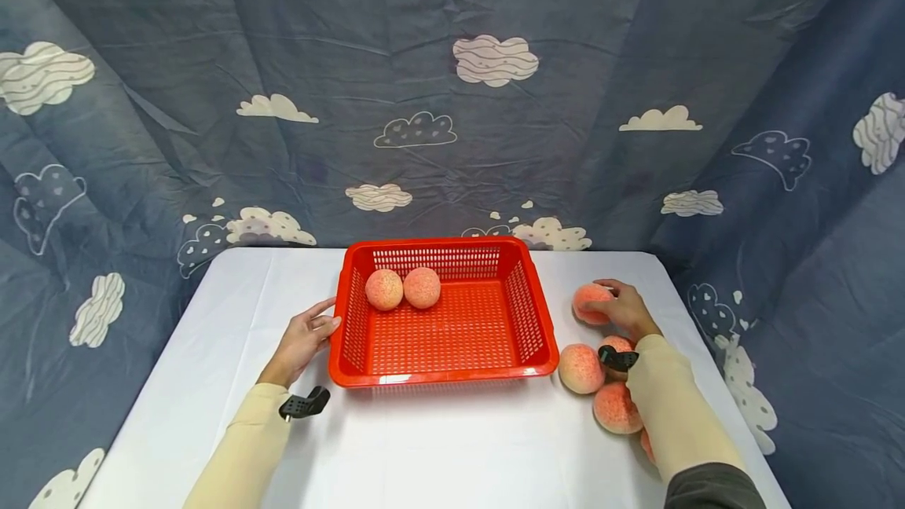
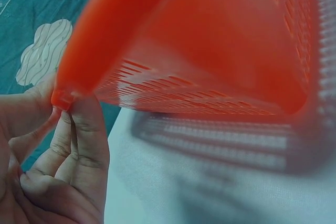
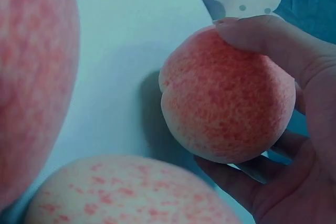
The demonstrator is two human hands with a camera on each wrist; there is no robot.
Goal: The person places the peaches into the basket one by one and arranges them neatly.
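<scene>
A red plastic basket [image 1: 438, 377] with slotted walls stands mid-table, and two peaches [image 1: 422, 288] lie side by side in its back left part. At the basket's left rim, my left hand [image 1: 302, 342] pinches the edge between thumb and fingers; the left wrist view shows this grip on the rim [image 2: 86, 72] closely. To the right of the basket, my right hand [image 1: 625, 309] holds a peach [image 3: 226, 98], thumb on one side and fingers curled around the other. More peaches [image 1: 581, 368] sit near my right wrist, some partly hidden under the forearm.
A white cloth covers the table [image 1: 424, 446]. Behind it and at both sides hangs a dark blue curtain [image 1: 417, 69] with cloud prints. In the right wrist view, two nearer peaches [image 3: 131, 198] fill the left and lower edges.
</scene>
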